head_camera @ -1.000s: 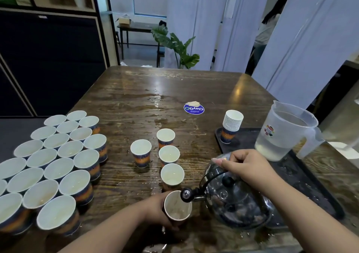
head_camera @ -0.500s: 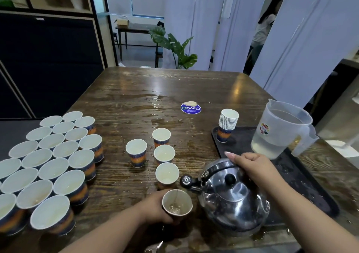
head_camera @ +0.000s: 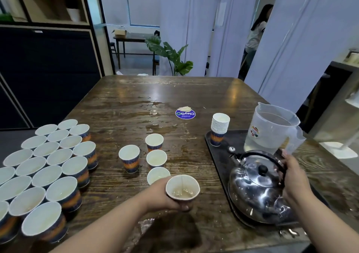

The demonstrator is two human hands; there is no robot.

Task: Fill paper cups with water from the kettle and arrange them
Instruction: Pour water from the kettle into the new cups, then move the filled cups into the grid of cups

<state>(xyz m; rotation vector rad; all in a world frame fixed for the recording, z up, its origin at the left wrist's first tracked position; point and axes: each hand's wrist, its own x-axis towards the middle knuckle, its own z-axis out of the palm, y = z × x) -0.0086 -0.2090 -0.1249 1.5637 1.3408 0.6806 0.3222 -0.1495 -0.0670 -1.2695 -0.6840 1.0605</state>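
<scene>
1. Spreading across the frame: dark wooden table, wet in patches, gleaming toward the far edge.
2. Gripping a paper cup at lower centre: left hand, fingers curled round the cup wall, holding it lifted just off the tabletop, a little water showing inside.
3. Curling round the black handle of the steel kettle at lower right: right hand, kettle sitting upright on the black tray, spout pointing toward upper left.
4. Crowding the lower left of the frame: cluster of cups, packed rim to rim.
5. Standing at centre, just beyond the held cup: four loose cups, three in a line, one apart to the left.
6. Resting on the far end of the tray: stack of cups and clear plastic jug, partly filled.
7. Lying further up at centre: round blue sticker.
8. Showing in the upper frame: leafy plant, white curtains, dark cabinets at left.
</scene>
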